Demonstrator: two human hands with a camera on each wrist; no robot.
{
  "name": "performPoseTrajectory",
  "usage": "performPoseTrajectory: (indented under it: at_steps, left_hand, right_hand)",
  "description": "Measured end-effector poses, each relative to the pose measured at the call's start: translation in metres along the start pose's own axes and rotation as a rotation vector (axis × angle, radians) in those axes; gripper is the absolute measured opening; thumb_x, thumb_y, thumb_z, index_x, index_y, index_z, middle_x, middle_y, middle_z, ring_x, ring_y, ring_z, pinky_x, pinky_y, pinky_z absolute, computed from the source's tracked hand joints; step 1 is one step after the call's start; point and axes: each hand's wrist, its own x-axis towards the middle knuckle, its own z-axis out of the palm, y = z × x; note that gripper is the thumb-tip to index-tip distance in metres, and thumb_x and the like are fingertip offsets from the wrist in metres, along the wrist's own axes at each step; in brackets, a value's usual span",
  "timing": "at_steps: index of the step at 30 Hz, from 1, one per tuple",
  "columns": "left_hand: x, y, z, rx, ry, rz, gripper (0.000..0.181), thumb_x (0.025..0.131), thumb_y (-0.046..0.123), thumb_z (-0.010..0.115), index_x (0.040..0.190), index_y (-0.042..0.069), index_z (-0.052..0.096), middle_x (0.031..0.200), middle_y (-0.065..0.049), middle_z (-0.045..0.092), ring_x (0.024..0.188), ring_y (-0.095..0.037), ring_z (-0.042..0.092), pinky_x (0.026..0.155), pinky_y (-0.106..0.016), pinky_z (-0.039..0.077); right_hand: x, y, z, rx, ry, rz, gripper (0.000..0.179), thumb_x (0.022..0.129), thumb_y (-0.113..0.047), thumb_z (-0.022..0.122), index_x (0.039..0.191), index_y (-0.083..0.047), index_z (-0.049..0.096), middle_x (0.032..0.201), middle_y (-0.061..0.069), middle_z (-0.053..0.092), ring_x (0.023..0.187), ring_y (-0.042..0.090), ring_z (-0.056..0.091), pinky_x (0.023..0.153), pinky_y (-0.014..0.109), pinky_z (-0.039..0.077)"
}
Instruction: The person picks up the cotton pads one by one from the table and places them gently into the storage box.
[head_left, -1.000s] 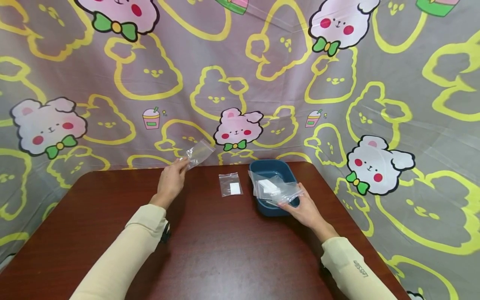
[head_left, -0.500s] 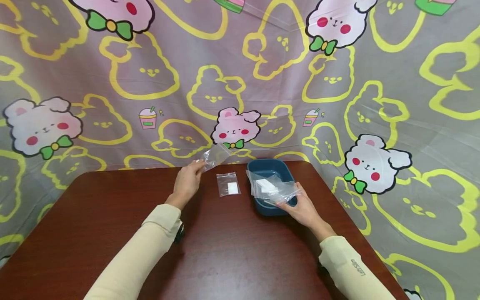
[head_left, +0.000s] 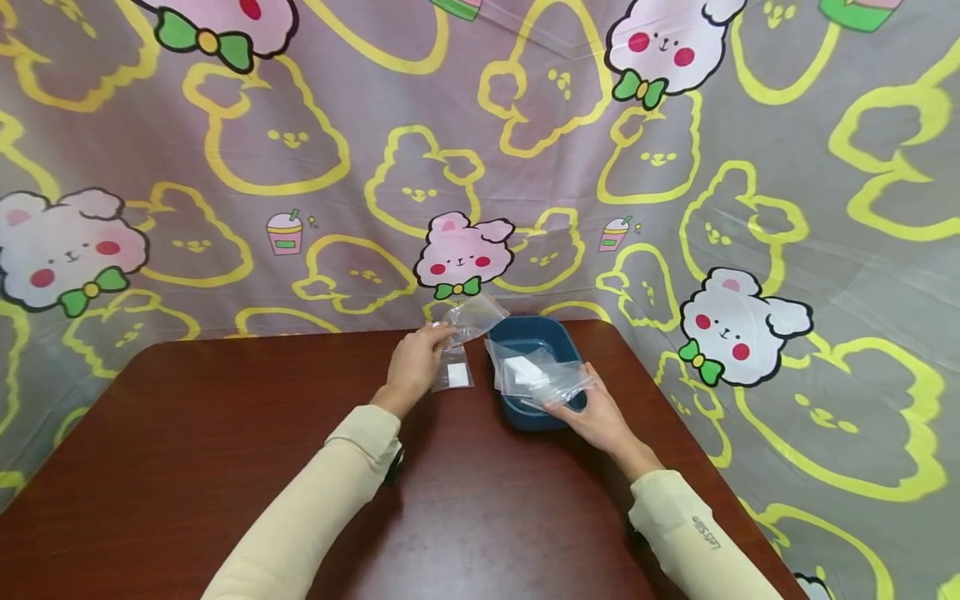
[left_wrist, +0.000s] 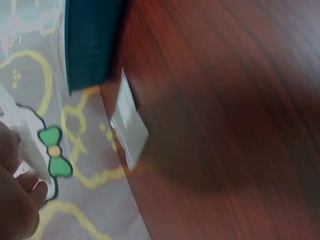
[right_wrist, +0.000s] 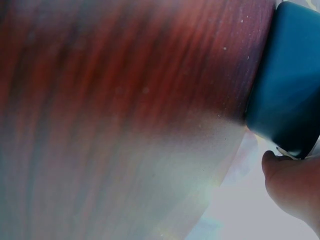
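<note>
My left hand (head_left: 415, 367) pinches a clear zip-lock bag (head_left: 480, 315) by one end, with a bit of white showing at the fingertips. The bag's free end points right, reaching the back left corner of the blue plastic bin (head_left: 534, 420). Below it, another zip-lock bag (head_left: 457, 375) with a white piece inside lies on the table, partly covered by the left hand in the head view. Over the bin, my right hand (head_left: 600, 421) holds several overlapping clear zip-lock bags (head_left: 558, 383) by their edge, white pieces visible within. In the right wrist view those bags are hidden.
The dark red-brown wooden table (head_left: 300, 467) ends at the back against a cartoon-printed cloth (head_left: 345, 167). The bin stands near the table's back right corner, its wall (left_wrist: 92, 45) close to the lying bag in the left wrist view.
My left hand has moved right with its bag, from left of the lying bag to above it and up to the bin. My right hand stays over the bin, still holding its bags.
</note>
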Motion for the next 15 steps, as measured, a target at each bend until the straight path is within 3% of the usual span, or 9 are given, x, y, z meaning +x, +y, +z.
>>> performPoseTrajectory:
  at_steps: [9,15]
  left_hand:
    - [0.008,0.038,0.018,-0.039,-0.073,0.041,0.026,0.091,0.016,0.061,0.115,0.022,0.068,0.122,0.002,0.061,0.118,-0.020,0.052,0.092,-0.042,0.046]
    - [0.009,0.054,0.028,-0.084,-0.090,0.042,0.026,0.091,0.018,0.060,0.116,0.020,0.068,0.119,0.002,0.062,0.119,-0.021,0.051,0.096,-0.038,0.043]
  right_hand:
    - [0.000,-0.001,0.000,-0.001,0.011,0.001,0.110,0.070,-0.064,0.068,0.145,0.002,0.023,0.151,0.019,0.016,0.133,0.037,0.026,0.106,0.051,0.026]
    - [0.000,0.000,0.000,-0.007,0.009,0.002,0.110,0.069,-0.065,0.067,0.145,0.002,0.024,0.151,0.019,0.016,0.133,0.037,0.026,0.106,0.050,0.026]
